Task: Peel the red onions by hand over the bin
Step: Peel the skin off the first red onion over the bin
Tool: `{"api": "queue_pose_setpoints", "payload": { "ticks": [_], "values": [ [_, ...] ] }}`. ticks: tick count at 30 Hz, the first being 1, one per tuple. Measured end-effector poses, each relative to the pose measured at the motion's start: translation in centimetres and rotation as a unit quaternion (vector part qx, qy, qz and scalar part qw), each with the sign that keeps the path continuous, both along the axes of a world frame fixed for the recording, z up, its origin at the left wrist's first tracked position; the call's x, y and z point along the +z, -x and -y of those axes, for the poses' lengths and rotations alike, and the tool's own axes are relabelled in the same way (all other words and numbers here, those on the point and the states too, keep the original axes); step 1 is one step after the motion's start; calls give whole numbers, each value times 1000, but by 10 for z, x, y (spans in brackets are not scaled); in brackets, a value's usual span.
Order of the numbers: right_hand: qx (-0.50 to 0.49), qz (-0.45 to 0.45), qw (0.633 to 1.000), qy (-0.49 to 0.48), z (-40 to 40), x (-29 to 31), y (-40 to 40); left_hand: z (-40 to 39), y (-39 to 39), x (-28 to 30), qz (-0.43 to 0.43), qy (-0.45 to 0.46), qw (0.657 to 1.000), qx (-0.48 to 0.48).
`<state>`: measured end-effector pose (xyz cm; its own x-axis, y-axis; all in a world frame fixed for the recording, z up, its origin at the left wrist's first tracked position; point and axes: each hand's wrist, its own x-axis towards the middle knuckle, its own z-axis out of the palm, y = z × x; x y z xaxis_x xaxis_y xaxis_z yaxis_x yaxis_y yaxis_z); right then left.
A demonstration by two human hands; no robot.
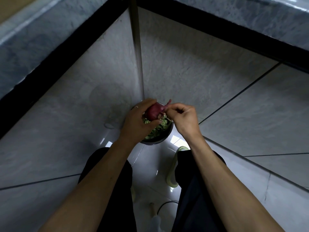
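Onion (153, 113) sits in your left hand (137, 121), cupped by curled fingers and thumb, held directly above the bin (164, 138) on the floor in the corner. Its tip points away from you and to the right, toward your right hand (183, 117). That hand's grip is narrow: fingertips pinch a loose strip of skin (167, 104) at the tip. So the skin lies just right of the bulb, and the pull likely runs rightward and down along the onion's long axis. Green scraps (158, 129) already lie in the bin below.
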<state>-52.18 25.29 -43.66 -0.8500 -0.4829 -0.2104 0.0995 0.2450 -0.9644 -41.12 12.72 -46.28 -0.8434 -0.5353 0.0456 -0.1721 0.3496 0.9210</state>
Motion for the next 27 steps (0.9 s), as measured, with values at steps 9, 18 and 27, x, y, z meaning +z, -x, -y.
{"api": "queue_pose_setpoints", "payload": {
  "ticks": [9, 18, 27],
  "values": [
    [-51, 122, 991, 31, 7, 4, 0, -2, 3, 7, 1, -146, 989, 31],
    [-19, 242, 960, 140, 10, 1, 6, 7, 6, 9, -34, -349, 935, 49],
    [-26, 261, 952, 160, 8, 4, 6, 7, 9, 12, -39, -426, 903, 43]
  ]
}}
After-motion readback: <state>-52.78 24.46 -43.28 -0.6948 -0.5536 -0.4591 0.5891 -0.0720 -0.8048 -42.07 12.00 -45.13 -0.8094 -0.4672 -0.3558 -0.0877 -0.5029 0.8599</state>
